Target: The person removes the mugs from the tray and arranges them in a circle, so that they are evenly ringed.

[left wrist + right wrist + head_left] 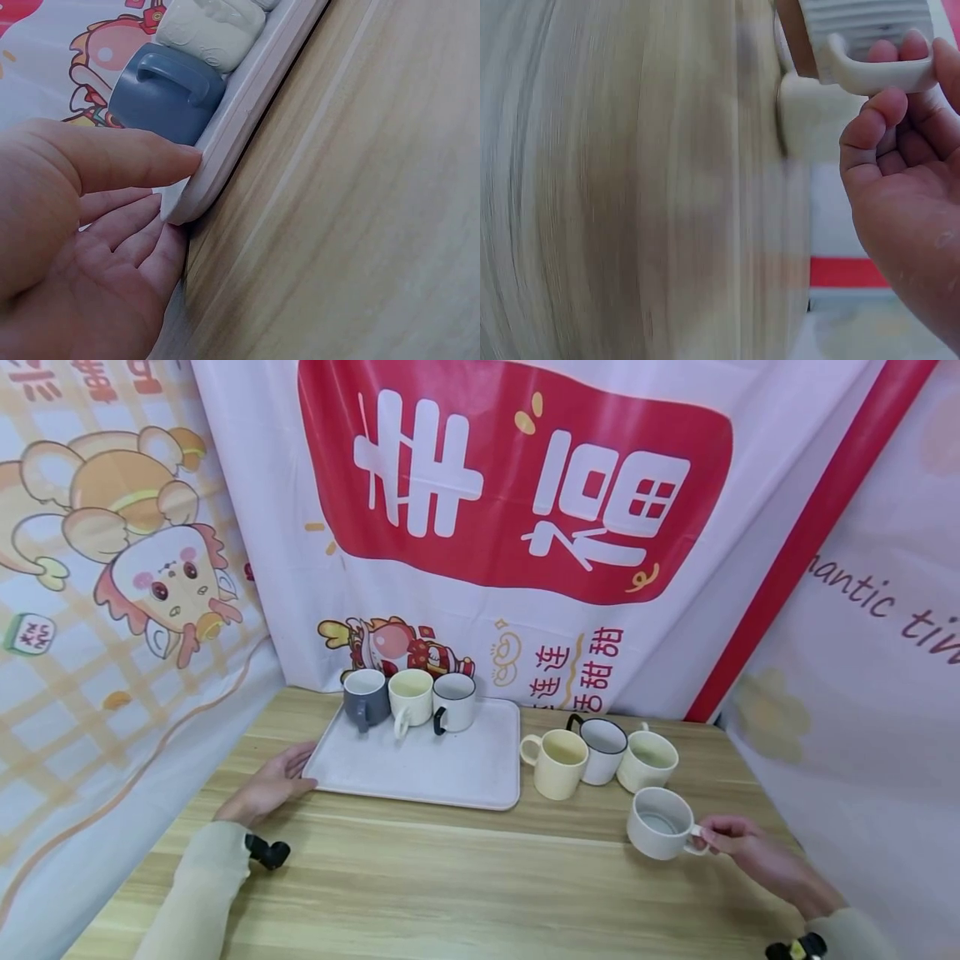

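My right hand (738, 843) grips the handle of a white mug (654, 835), and the right wrist view shows fingers through the handle (889, 75) and ribs on the mug's side. At the left, my left hand (273, 781) holds the corner of a pale tray (420, 768), thumb on the rim and fingers along its outer side. On the tray's back part stand a blue-grey mug (366, 697), a cream mug (411, 697) and a white mug with a black handle (456, 706), in a row. The tray's right half is bare.
Right of the tray stand a yellow mug (558, 768), a white mug with a dark rim (602, 752) and a pale green-cream mug (648, 760), close together. A printed cloth (510, 635) hangs behind the wooden table (450, 885); more cloth flanks both sides.
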A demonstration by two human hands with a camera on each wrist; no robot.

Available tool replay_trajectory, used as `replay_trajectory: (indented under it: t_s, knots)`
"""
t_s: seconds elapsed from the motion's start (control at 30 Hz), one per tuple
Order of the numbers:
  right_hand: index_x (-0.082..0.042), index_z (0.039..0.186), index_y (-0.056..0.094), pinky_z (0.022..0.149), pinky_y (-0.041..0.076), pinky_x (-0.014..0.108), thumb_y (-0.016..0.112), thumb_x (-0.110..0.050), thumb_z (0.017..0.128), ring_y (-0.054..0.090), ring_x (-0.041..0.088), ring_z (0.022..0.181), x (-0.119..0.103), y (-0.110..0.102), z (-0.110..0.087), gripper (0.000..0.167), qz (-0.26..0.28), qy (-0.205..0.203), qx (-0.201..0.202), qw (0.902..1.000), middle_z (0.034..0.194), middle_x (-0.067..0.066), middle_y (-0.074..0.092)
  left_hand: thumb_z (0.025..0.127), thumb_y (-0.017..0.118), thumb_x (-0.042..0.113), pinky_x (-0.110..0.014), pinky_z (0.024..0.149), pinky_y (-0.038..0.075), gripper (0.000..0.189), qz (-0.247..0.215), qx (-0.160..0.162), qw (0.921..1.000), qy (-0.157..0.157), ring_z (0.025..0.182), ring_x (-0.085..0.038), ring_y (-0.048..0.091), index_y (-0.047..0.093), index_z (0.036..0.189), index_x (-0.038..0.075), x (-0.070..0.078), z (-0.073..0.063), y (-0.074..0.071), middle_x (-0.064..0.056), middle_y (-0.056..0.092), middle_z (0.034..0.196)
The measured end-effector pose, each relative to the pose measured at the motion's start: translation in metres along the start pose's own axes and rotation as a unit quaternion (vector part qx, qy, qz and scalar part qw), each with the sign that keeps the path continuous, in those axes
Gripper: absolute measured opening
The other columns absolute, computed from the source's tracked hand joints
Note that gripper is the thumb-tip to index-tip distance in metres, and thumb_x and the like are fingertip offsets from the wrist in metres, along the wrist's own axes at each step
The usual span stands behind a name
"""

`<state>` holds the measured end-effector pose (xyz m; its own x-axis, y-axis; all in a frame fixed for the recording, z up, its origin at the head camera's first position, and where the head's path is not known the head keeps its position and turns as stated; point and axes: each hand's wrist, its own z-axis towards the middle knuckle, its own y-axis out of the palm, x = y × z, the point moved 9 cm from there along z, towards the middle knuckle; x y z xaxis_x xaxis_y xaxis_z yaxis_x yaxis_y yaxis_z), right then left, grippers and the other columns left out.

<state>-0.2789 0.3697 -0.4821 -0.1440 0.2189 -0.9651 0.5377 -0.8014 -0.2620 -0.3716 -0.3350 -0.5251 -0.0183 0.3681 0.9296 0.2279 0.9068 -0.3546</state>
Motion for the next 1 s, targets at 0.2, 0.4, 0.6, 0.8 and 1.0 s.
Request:
replay_trajectory:
  t_s: [0.2, 0.4, 0.6, 0.8, 1.0]
  knots:
    - [0.009, 0.104, 0.066, 0.081, 0.045, 0.016, 0.038, -0.002, 0.112, 0.061, -0.001, 0.1, 0.018, -0.033, -0.009, 0.031, -0.027, 0.016, 0.038, 0.9988, 0.103, -0.014, 0.07, 0.1, 0.062, -0.003, -0.065, 0.132, 0.015, 0.085, 0.0, 0.001, 1.0, 0.006, 0.16, -0.055, 0.009, 0.007, 0.165, -0.009, 0.001, 0.0, 0.001, -0.033, 0.006, 0.174]
    - [0.0, 0.103, 0.07, 0.083, 0.044, 0.013, 0.04, -0.002, 0.112, 0.061, -0.002, 0.101, 0.03, -0.045, -0.011, 0.031, -0.029, 0.017, 0.046, 0.9984, 0.104, -0.012, 0.069, 0.1, 0.061, -0.003, -0.064, 0.133, 0.016, 0.083, 0.012, 0.005, 0.9999, 0.003, 0.16, -0.055, 0.01, 0.009, 0.165, -0.009, 0.002, 0.0, 0.001, -0.033, 0.007, 0.174]
    - [0.007, 0.106, 0.067, 0.083, 0.045, 0.013, 0.041, -0.004, 0.112, 0.061, -0.002, 0.101, 0.044, -0.056, -0.009, 0.03, -0.034, 0.026, 0.056, 0.9975, 0.104, -0.014, 0.069, 0.1, 0.061, -0.003, -0.065, 0.133, 0.016, 0.084, 0.011, 0.004, 0.9999, -0.001, 0.16, -0.055, 0.009, 0.008, 0.166, -0.008, 0.002, -0.001, 0.001, -0.033, 0.006, 0.174]
    - [0.009, 0.11, 0.067, 0.083, 0.045, 0.013, 0.041, -0.008, 0.113, 0.061, -0.004, 0.101, 0.059, -0.066, -0.008, 0.031, -0.047, 0.058, 0.073, 0.9946, 0.104, -0.017, 0.07, 0.101, 0.061, -0.001, -0.066, 0.133, 0.016, 0.084, 0.012, 0.004, 0.9999, -0.002, 0.16, -0.055, 0.009, 0.008, 0.166, -0.008, -0.001, -0.001, 0.0, -0.032, 0.006, 0.174]
    - [0.014, 0.12, 0.065, 0.084, 0.049, 0.013, 0.046, -0.015, 0.113, 0.061, -0.006, 0.1, 0.062, -0.078, -0.009, 0.035, -0.106, 0.112, 0.106, 0.9823, 0.104, -0.019, 0.071, 0.101, 0.062, -0.001, -0.065, 0.133, 0.015, 0.085, 0.008, 0.001, 1.0, 0.001, 0.161, -0.054, 0.008, 0.008, 0.166, -0.007, -0.004, 0.001, -0.002, -0.031, 0.006, 0.175]
